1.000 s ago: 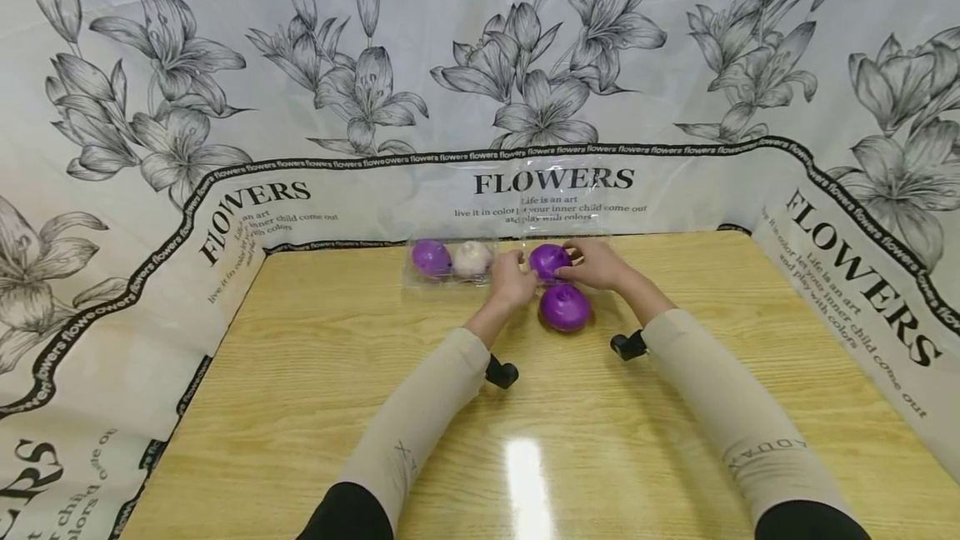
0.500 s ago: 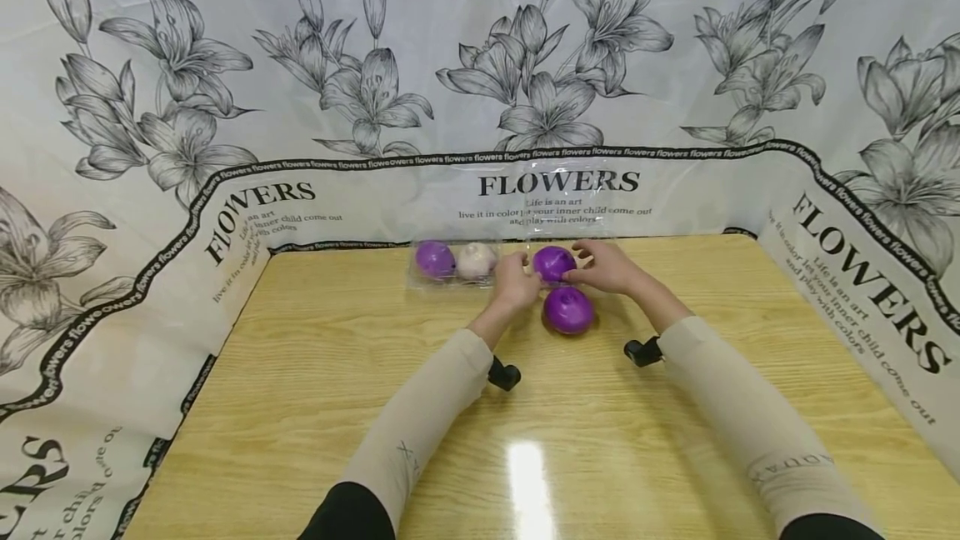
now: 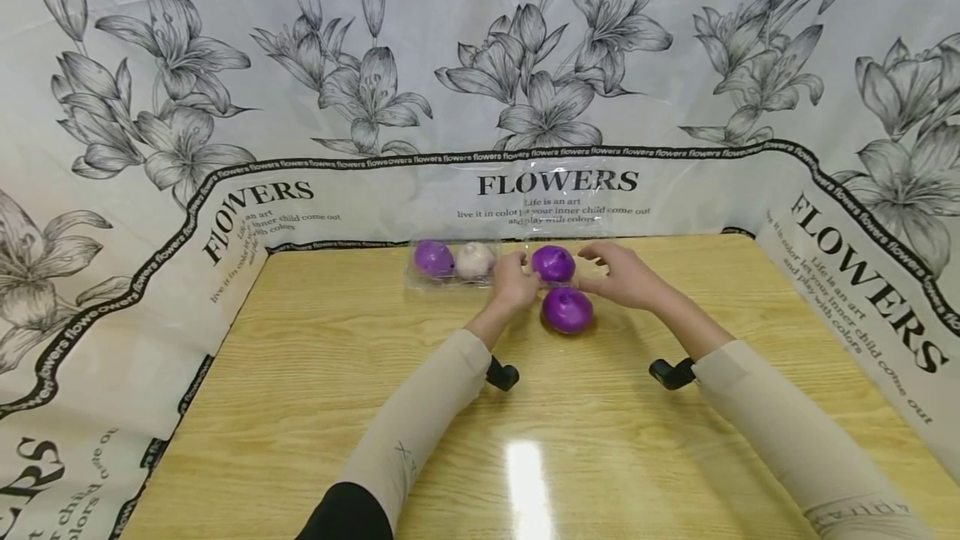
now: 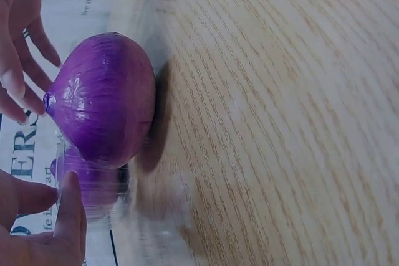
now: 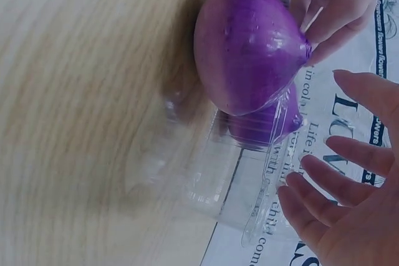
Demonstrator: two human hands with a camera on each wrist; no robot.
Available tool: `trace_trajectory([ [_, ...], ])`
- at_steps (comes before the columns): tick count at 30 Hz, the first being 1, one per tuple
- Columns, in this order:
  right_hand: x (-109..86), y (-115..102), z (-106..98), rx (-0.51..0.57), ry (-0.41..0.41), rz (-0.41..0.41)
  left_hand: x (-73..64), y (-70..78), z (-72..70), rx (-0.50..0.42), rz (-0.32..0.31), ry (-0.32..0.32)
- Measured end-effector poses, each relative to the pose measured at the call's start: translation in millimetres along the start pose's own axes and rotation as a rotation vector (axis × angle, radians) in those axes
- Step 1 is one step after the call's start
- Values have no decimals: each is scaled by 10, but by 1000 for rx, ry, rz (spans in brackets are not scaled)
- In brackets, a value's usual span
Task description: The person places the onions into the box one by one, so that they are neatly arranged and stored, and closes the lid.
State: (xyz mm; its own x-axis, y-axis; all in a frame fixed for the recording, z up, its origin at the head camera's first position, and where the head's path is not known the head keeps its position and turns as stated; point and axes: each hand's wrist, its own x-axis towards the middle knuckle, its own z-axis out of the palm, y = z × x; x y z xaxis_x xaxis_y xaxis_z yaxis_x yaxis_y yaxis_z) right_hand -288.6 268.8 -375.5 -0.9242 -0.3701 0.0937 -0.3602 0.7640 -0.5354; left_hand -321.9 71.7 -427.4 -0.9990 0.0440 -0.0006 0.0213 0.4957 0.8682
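In the head view, one purple onion (image 3: 553, 263) sits in a clear box (image 3: 585, 225) between the left hand (image 3: 516, 283) and right hand (image 3: 621, 277), with a second onion (image 3: 567, 310) on the table (image 3: 360, 373) just in front. The left wrist view shows the left hand pinching the box's edge. In the right wrist view, the right hand's fingers (image 5: 312, 200) are spread, holding nothing.

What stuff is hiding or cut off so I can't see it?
Back purple onion, in the clear box: right wrist view, partly hidden by the front purple onion.
Right hand: left wrist view, cut off by the left edge.
Right sleeve: head view, cut off by the bottom edge.
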Motion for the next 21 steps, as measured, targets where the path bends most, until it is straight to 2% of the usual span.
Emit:
trace_trajectory([
  [4,-110,-30,5,22,-4,-12,-7,6,1,5,-2,0],
  [11,-242,-48,80,36,57,-52,-17,6,-2,3,2,2],
  [18,-321,-44,180,56,80,-13,-13,2,-1,22,23,1],
  [21,-329,-40,229,58,63,37,-8,-5,-7,31,37,5],
])
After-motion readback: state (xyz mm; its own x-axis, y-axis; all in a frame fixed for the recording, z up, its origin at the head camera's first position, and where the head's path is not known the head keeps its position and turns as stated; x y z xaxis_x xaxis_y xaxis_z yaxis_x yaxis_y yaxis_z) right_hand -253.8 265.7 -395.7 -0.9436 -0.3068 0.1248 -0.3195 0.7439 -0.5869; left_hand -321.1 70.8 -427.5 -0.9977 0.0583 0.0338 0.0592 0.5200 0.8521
